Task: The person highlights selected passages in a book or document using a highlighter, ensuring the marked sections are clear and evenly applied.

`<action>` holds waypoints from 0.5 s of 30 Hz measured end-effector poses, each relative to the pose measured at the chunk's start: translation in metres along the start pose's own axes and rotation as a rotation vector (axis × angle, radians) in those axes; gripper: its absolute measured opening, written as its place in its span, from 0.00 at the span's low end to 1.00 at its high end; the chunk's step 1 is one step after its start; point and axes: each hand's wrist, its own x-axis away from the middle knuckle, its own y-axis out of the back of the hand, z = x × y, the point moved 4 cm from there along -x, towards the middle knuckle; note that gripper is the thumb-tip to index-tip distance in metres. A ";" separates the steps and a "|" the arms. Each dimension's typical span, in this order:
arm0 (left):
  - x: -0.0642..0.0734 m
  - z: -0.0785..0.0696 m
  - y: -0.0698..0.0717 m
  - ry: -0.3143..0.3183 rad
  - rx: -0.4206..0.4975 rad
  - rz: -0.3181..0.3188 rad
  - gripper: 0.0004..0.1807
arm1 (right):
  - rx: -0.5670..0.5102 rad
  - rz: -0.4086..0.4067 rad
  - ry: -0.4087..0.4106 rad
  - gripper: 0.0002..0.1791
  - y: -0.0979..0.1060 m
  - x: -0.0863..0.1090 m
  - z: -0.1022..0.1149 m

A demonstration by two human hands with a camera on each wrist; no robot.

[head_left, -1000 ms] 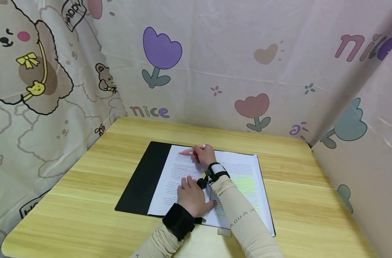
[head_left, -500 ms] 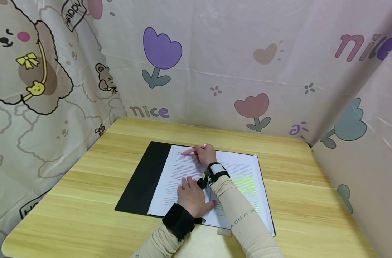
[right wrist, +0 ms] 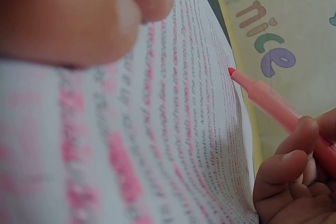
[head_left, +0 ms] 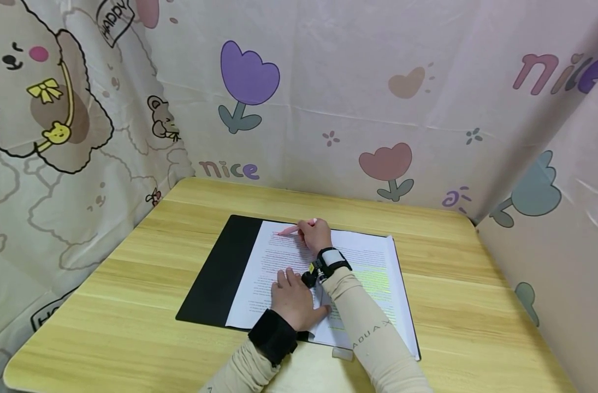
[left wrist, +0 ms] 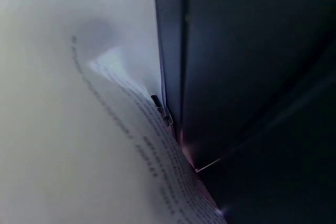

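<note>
A black folder (head_left: 215,267) lies spread on the table, with printed sheets inside. My right hand (head_left: 315,236) pinches a pink highlighter (head_left: 290,230), its tip on an upper line of the left page (head_left: 252,286). In the right wrist view the red-pink felt tip of the highlighter (right wrist: 278,109) meets the paper, and pink strokes mark many printed lines. My left hand (head_left: 294,300) rests spread on the lower part of the pages near the fold. Yellow marking covers part of the right page (head_left: 372,256). The left wrist view shows blurred paper (left wrist: 79,145) beside a dark surface.
The folder lies on a light wooden table (head_left: 117,305). A small beige tab (head_left: 342,353) sits at the folder's near edge. Printed curtains (head_left: 318,109) hang behind and on both sides of the table. My right forearm (head_left: 367,316) crosses over the right page.
The highlighter's tip has slid slightly to the right along the line, with the right hand following. My left hand stays in place on the pages.
</note>
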 end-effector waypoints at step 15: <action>-0.001 0.000 -0.002 0.012 -0.006 0.015 0.56 | 0.052 -0.040 0.027 0.15 0.002 -0.003 0.000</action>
